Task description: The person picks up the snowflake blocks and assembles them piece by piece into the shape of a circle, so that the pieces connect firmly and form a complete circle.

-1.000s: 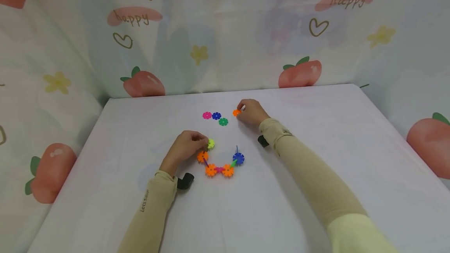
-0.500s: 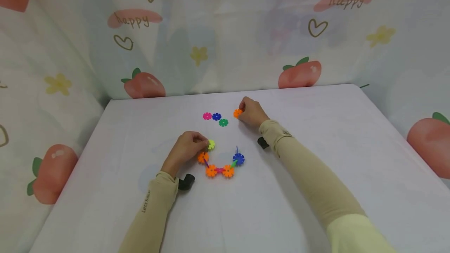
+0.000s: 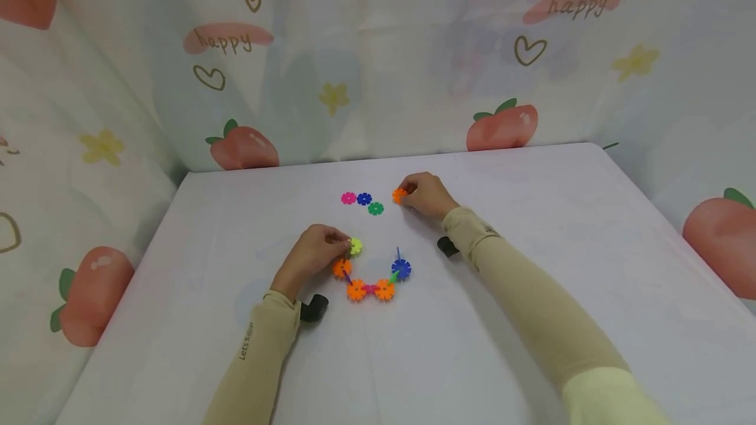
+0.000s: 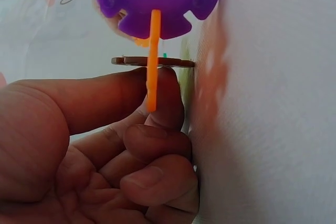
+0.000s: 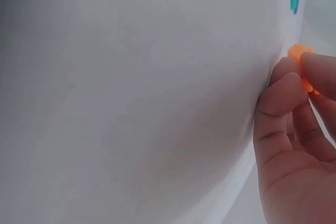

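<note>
Notched flower-shaped plastic discs are interlocked into a U-shaped chain on the table. Its orange discs [image 3: 384, 290] join a pink one [image 3: 370, 289], and a blue disc [image 3: 401, 269] sits at the right end. My left hand [image 3: 315, 251] pinches the chain at its left end, beside the yellow disc [image 3: 356, 246]. In the left wrist view, its fingertips are at a brown disc [image 4: 128, 61] seen edge-on, slotted near an orange disc and a purple disc [image 4: 110, 2]. Farther back, my right hand [image 3: 430, 195] pinches a loose orange disc [image 5: 297, 52] between thumb and fingers.
Loose pink [image 3: 349, 198], blue [image 3: 364, 199] and green discs [image 3: 375, 208] lie left of the right hand. The white-covered table [image 3: 502, 359] meets a printed fabric backdrop [image 3: 378, 84] at the back and sides.
My right hand has come down slightly, still holding the orange disc, and its wrist has shifted a little right. The left hand keeps its place at the chain. The head view has tilted up slightly.
</note>
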{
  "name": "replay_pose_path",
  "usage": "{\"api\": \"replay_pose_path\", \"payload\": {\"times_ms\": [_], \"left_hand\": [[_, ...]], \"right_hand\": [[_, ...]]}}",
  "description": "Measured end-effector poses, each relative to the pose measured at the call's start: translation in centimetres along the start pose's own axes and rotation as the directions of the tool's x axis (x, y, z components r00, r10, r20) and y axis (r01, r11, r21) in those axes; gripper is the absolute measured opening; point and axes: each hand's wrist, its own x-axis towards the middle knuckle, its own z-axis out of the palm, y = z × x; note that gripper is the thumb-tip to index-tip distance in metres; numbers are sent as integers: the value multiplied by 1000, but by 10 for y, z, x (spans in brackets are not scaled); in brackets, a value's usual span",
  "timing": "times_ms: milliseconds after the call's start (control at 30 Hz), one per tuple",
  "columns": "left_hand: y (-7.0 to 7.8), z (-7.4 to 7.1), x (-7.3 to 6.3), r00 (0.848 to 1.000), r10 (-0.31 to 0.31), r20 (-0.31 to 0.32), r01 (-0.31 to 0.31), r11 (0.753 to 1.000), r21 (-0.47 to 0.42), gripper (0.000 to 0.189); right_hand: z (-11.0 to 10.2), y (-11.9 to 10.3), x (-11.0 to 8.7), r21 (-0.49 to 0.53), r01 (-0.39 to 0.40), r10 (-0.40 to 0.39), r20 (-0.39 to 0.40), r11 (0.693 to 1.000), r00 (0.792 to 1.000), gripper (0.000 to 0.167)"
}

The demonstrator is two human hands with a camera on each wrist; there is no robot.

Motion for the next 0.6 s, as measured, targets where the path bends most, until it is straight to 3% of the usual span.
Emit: {"api": "replay_pose_path", "payload": {"times_ms": [333,600], "left_hand": [[-1,-1,0,1000,4,16,-4,1000,9,23],[0,-3,3,999,-33,42,33,999,2,23]], "right_hand": [[2,-2,-17,41,-11,8,85,999,996,21],[7,-18,-31,86,66,-79,159,994,984,13]]}}
